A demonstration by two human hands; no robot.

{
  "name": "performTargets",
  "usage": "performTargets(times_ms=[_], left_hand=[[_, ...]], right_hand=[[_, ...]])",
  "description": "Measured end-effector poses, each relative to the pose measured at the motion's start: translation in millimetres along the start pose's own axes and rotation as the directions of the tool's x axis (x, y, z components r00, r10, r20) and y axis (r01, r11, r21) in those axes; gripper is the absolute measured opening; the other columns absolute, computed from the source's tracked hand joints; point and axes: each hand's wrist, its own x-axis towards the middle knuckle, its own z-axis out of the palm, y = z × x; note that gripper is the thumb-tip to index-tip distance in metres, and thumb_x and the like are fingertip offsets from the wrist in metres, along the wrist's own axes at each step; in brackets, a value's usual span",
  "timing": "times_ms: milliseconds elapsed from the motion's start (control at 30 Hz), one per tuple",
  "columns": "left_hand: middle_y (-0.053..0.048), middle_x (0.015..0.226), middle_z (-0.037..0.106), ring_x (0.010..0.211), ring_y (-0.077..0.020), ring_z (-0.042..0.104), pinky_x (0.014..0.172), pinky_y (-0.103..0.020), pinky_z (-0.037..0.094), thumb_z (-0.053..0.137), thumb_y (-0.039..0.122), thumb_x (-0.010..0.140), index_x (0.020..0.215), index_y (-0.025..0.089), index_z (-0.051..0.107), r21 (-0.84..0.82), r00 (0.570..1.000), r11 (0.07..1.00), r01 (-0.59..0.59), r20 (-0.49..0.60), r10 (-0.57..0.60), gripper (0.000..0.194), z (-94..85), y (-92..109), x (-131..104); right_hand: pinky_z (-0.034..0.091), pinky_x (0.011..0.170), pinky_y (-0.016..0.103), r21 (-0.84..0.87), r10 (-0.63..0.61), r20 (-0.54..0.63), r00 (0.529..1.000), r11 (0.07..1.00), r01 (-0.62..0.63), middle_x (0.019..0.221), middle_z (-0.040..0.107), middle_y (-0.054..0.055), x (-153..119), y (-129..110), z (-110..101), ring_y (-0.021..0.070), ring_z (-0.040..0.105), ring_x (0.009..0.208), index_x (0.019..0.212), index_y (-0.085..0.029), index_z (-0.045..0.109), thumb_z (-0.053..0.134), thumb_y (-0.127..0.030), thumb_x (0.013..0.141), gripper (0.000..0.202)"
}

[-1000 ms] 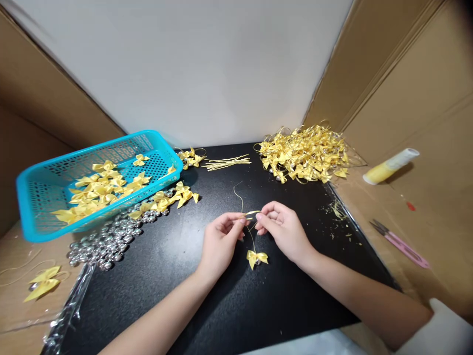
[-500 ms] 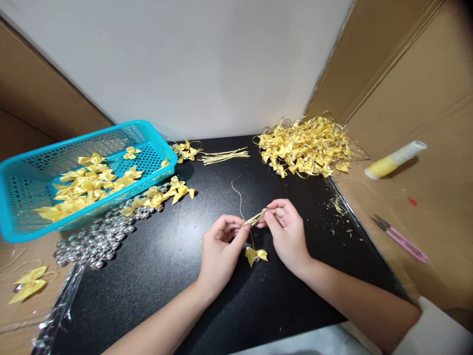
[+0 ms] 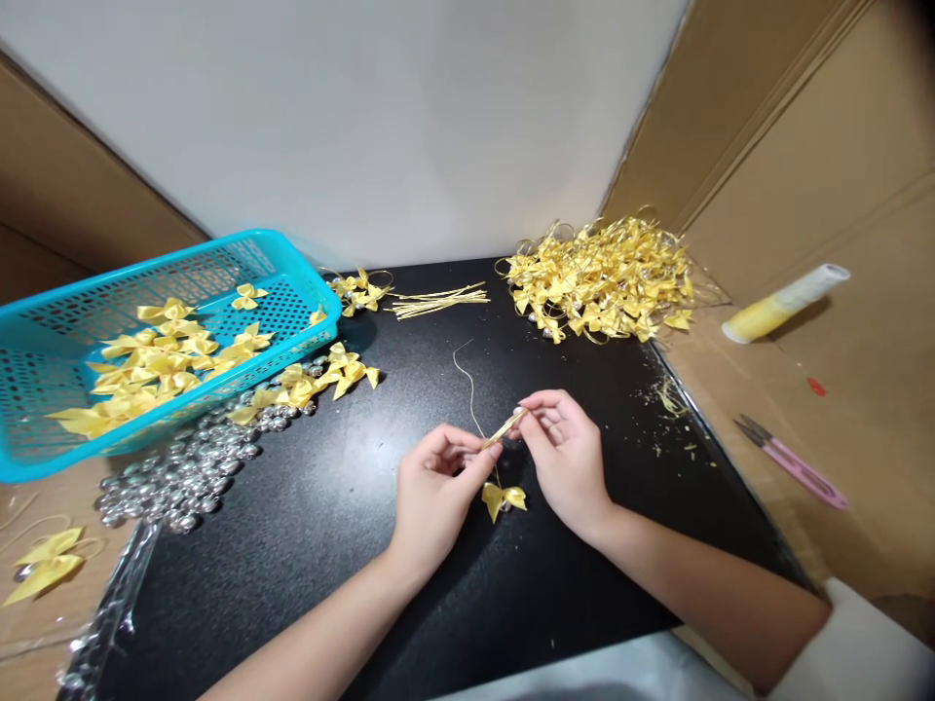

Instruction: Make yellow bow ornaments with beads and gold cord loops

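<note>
Between both hands, over the middle of the black table [image 3: 307, 545], gold cord [image 3: 504, 426] is stretched in a narrow bundle. My left hand [image 3: 442, 487] pinches its near end between thumb and fingertips. At the other end, my right hand [image 3: 566, 462] grips it with thumb and index finger. A loose cord tail [image 3: 471, 385] curves away beyond my left fingertips. Below the fingers hangs or lies a yellow ribbon bow [image 3: 504, 499] with a small silver bell partly hidden behind it; a strand runs up from it to the bundle.
A turquoise basket [image 3: 292, 255] with yellow bows stands left, silver bells [image 3: 175, 477] beside it. Cut gold cords [image 3: 440, 302] lie at the back, near a heap of finished-looking bows [image 3: 603, 282]. Pink-handled snips [image 3: 793, 462] and a yellow-white tube [image 3: 785, 304] are at right.
The view has shifted slightly. My fingers stay on the cord, and the strands between my hands look drawn closer together. The bow remains below them.
</note>
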Motion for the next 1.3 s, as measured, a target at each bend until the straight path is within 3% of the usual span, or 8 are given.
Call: performTargets(times_ms=[367, 600, 700, 800, 867, 933, 1100, 1300], left_hand=[[0.002, 0.061, 0.063, 0.055, -0.0097, 0.057, 0.054, -0.020, 0.044, 0.075, 0.024, 0.070, 0.068, 0.016, 0.058, 0.028, 0.998, 0.998, -0.058, 0.001, 0.058, 0.019, -1.9, -4, 1], [0.002, 0.069, 0.063, 0.061, -0.0093, 0.058, 0.059, -0.019, 0.046, 0.069, 0.020, 0.079, 0.081, 0.018, 0.057, 0.109, 0.973, 0.967, -0.228, 0.006, 0.229, 0.012, -5.7, -8, 3], [0.001, 0.072, 0.064, 0.065, -0.0101, 0.060, 0.062, -0.020, 0.049, 0.067, 0.017, 0.080, 0.083, 0.018, 0.059, 0.250, 0.915, 0.883, -0.397, 0.028, 0.404, 0.009, -9.5, -8, 3], [0.001, 0.074, 0.066, 0.066, -0.0100, 0.062, 0.064, -0.020, 0.050, 0.065, 0.011, 0.081, 0.084, 0.018, 0.060, 0.395, 0.805, 0.716, -0.576, 0.119, 0.581, 0.010, -15.0, -6, 1], [0.001, 0.075, 0.068, 0.066, -0.0100, 0.063, 0.064, -0.020, 0.050, 0.064, 0.009, 0.081, 0.085, 0.019, 0.060, 0.454, 0.736, 0.606, -0.653, 0.192, 0.649, 0.011, -17.9, -5, 1], [0.001, 0.075, 0.068, 0.066, -0.0105, 0.064, 0.065, -0.021, 0.051, 0.064, 0.008, 0.081, 0.085, 0.019, 0.060, 0.481, 0.699, 0.544, -0.687, 0.234, 0.676, 0.012, -19.4, -3, 1], [0.000, 0.077, 0.070, 0.069, -0.0116, 0.066, 0.065, -0.023, 0.052, 0.067, 0.013, 0.083, 0.087, 0.019, 0.064, 0.491, 0.723, 0.561, -0.666, 0.241, 0.648, 0.008, -19.5, -1, 2], [-0.001, 0.082, 0.073, 0.071, -0.0120, 0.065, 0.066, -0.024, 0.052, 0.070, 0.013, 0.082, 0.092, 0.020, 0.069, 0.471, 0.725, 0.578, -0.667, 0.229, 0.650, 0.012, -19.7, -2, 3]], right_hand=[[0.057, 0.062, 0.027, -0.027, -0.018, 0.033, 0.999, 0.999, 0.018, 0.072, 0.065, 0.000, -3, 7, 0, 0.0142, 0.068, 0.064, 0.084, -0.021, 0.058, 0.063, -0.027, 0.083, 0.008], [0.057, 0.066, 0.027, -0.066, -0.065, 0.068, 0.996, 0.995, 0.069, 0.074, 0.064, 0.000, -6, 4, -2, 0.0144, 0.066, 0.068, 0.082, -0.022, 0.057, 0.063, -0.023, 0.082, 0.007], [0.055, 0.067, 0.028, -0.161, -0.134, 0.136, 0.982, 0.975, 0.156, 0.075, 0.065, 0.001, -5, 1, -6, 0.0149, 0.066, 0.069, 0.086, -0.022, 0.058, 0.065, -0.022, 0.081, 0.008], [0.054, 0.064, 0.028, -0.228, -0.222, 0.277, 0.935, 0.930, 0.288, 0.080, 0.067, 0.002, -3, -3, -10, 0.0147, 0.065, 0.068, 0.093, -0.022, 0.062, 0.067, -0.022, 0.080, 0.014], [0.054, 0.064, 0.028, -0.248, -0.285, 0.343, 0.895, 0.892, 0.379, 0.081, 0.068, 0.003, -2, -5, -11, 0.0149, 0.064, 0.069, 0.091, -0.022, 0.065, 0.065, -0.021, 0.082, 0.010], [0.053, 0.065, 0.028, -0.250, -0.314, 0.361, 0.878, 0.875, 0.415, 0.078, 0.068, 0.003, -1, -7, -12, 0.0151, 0.065, 0.071, 0.085, -0.022, 0.068, 0.063, -0.020, 0.085, 0.006], [0.050, 0.060, 0.026, -0.216, -0.202, 0.311, 0.928, 0.937, 0.276, 0.072, 0.067, 0.003, -2, -5, -11, 0.0141, 0.063, 0.067, 0.077, -0.019, 0.069, 0.062, -0.022, 0.086, 0.012], [0.050, 0.060, 0.025, -0.178, -0.202, 0.295, 0.934, 0.949, 0.261, 0.072, 0.068, 0.004, -3, -3, -11, 0.0135, 0.063, 0.066, 0.079, -0.018, 0.072, 0.064, -0.021, 0.085, 0.011]])
